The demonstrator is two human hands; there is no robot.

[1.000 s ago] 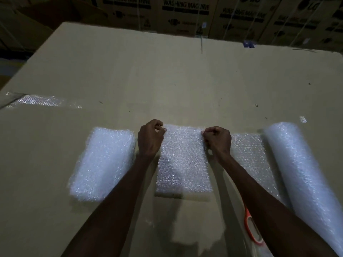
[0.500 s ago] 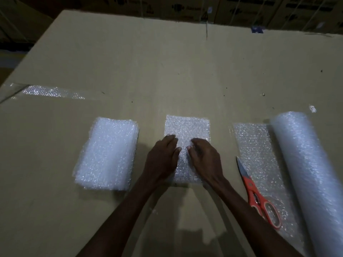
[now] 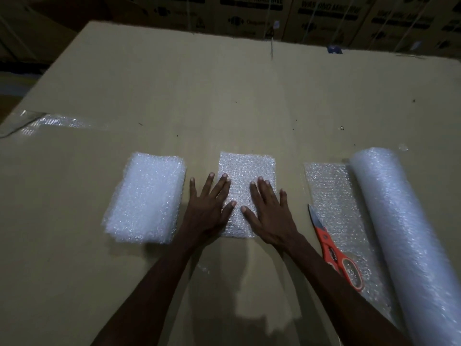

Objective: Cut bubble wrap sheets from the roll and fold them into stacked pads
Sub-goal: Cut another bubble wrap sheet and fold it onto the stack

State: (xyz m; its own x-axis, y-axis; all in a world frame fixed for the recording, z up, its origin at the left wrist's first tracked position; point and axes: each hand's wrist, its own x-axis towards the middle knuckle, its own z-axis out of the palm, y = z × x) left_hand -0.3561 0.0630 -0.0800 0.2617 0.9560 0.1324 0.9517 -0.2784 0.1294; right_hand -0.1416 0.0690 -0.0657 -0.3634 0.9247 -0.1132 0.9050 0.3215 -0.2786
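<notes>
Both the left hand [image 3: 208,208] and right hand [image 3: 270,212] lie flat with fingers spread, pressing the folded bubble wrap pad [image 3: 247,171] between them. The finished stack [image 3: 147,198] sits just left of the left hand; scissors [image 3: 334,253] and roll [image 3: 409,233] lie right of the right hand.

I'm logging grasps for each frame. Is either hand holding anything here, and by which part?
Nothing is gripped. The left hand and right hand lie flat, fingers straight, pressing the folded pad down onto the cardboard.

A broad, flat brown cardboard table [image 3: 224,96] fills the view. A strip of clear shiny tape [image 3: 50,123] is seen at its left edge. Printed brown cardboard boxes [image 3: 324,18] are stacked behind.
</notes>
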